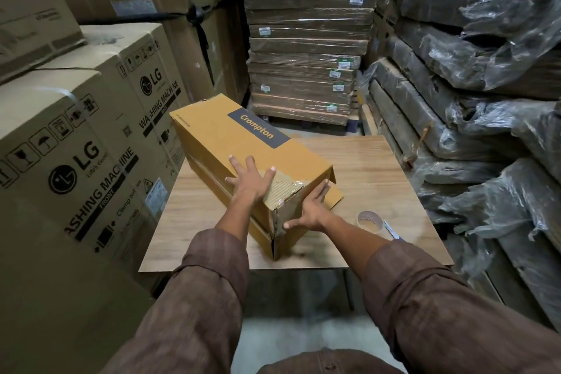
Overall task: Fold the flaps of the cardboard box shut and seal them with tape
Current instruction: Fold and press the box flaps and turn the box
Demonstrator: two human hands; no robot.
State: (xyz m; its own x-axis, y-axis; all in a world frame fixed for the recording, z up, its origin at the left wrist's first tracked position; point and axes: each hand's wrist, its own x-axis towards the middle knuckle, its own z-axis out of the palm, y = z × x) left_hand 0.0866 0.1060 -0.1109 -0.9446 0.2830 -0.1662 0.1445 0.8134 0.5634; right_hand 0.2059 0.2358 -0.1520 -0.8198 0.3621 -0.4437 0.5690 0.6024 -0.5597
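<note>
A long yellow cardboard box (230,136) with a dark "Crompton" label lies on its side on a small wooden table (373,179). My left hand (250,181) rests flat on the box's top face near its close end, fingers spread. My right hand (312,209) presses against the near right end face, fingers spread along the cardboard. That corner shows torn paper and old clear tape. One flap (334,196) sticks out low at the right side of the box. A roll of tape (369,221) lies on the table to the right, with a cutter (391,232) beside it.
Large LG washing machine cartons (91,143) stand close on the left. A stack of wrapped flat cartons (303,48) on a pallet is behind the table. Plastic-wrapped bundles (485,70) pile up on the right. Grey floor shows beneath the table's near edge.
</note>
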